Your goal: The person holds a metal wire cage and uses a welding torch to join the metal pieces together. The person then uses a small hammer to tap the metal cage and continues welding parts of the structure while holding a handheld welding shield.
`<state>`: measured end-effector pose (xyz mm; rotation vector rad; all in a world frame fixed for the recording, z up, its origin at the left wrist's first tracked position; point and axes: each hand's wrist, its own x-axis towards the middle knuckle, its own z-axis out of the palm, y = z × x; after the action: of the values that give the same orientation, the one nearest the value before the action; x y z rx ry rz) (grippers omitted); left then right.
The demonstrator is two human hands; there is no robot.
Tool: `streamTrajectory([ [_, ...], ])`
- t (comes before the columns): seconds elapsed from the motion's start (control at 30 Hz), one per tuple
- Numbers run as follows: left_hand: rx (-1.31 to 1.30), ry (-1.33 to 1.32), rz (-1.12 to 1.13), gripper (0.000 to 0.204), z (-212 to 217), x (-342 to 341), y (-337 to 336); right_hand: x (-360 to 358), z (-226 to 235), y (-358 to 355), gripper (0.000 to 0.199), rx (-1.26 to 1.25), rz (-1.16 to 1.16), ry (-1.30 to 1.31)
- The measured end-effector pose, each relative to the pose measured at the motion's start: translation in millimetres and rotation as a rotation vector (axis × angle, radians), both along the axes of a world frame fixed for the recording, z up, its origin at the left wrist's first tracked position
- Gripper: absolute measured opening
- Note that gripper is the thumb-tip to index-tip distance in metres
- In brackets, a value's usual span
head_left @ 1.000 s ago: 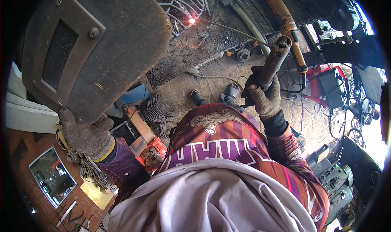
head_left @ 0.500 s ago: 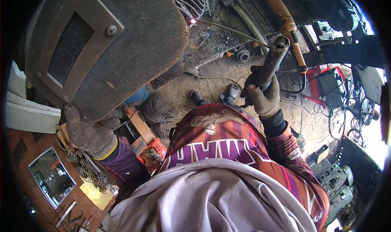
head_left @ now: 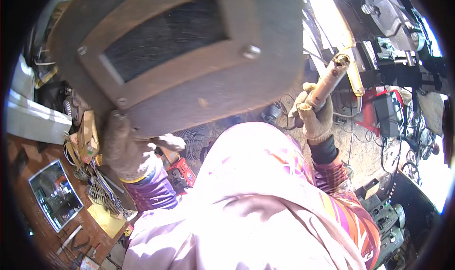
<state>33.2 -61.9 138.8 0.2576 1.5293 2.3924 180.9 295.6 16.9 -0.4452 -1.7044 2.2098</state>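
My gloved left hand (head_left: 125,149) grips the lower left edge of a dark hand-held welding shield (head_left: 270,76) with a rectangular dark window. The shield fills the upper middle of the view and hides the work surface behind it. In my gloved right hand (head_left: 316,121) is a welding electrode holder (head_left: 330,82), tilted up toward the upper right. Glare covers the area beyond the holder's head, so the rod does not show. Strong white light falls on my clothing, the gloves and an orange power tool (head_left: 355,78) right of the holder.
At the left, a brown table (head_left: 28,175) bears a framed glass pane (head_left: 56,194), a yellow sheet (head_left: 106,220) and wire grilles. Red and dark equipment (head_left: 388,109) with tangled cables lies on the floor at right. Below it stands a grey-green machine (head_left: 386,222).
The shield has swung right and nearer, covering the wire coil and bench seen before. My left hand moved right with it; the holder shifted slightly right. The small bright spot gave way to wide glare.
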Motion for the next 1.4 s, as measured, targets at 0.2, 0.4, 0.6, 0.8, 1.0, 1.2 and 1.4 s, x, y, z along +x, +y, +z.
streamTrajectory([
  [0.2, -0.163, -0.099, 0.182, 0.059, -4.8, 18.0, 24.0, 2.3, 6.2, -0.9, 0.057, 0.034, 0.005, -0.044],
  [0.4, -0.100, -0.071, 0.291, 0.061, 19.1, 24.3, 70.5, -1.9, 3.0, -2.6, 0.042, 0.105, -0.014, 0.017],
  [0.6, 0.028, 0.007, 0.005, 0.047, -8.1, 15.3, 18.9, 0.2, 6.6, -1.9, 0.051, -0.010, -0.014, 0.041],
  [0.8, -1.254, 0.912, 0.481, 0.049, -32.6, 4.0, -29.3, 1.8, 11.7, 5.8, 0.046, 0.044, -0.098, 0.059],
  [1.0, 0.213, 0.071, 0.143, 0.047, 20.2, -10.8, -24.6, -2.1, 8.4, 14.0, 0.050, 0.012, -0.052, 0.037],
  [1.2, 0.338, -0.077, -0.028, 0.043, 34.2, -25.4, -28.3, 0.8, 1.7, 14.4, 0.058, 0.087, -0.037, -0.053],
  [1.4, -0.011, 0.137, 0.236, 0.045, 9.3, -22.6, -34.5, -0.2, -4.2, 16.2, 0.057, 0.118, -0.029, -0.062],
])
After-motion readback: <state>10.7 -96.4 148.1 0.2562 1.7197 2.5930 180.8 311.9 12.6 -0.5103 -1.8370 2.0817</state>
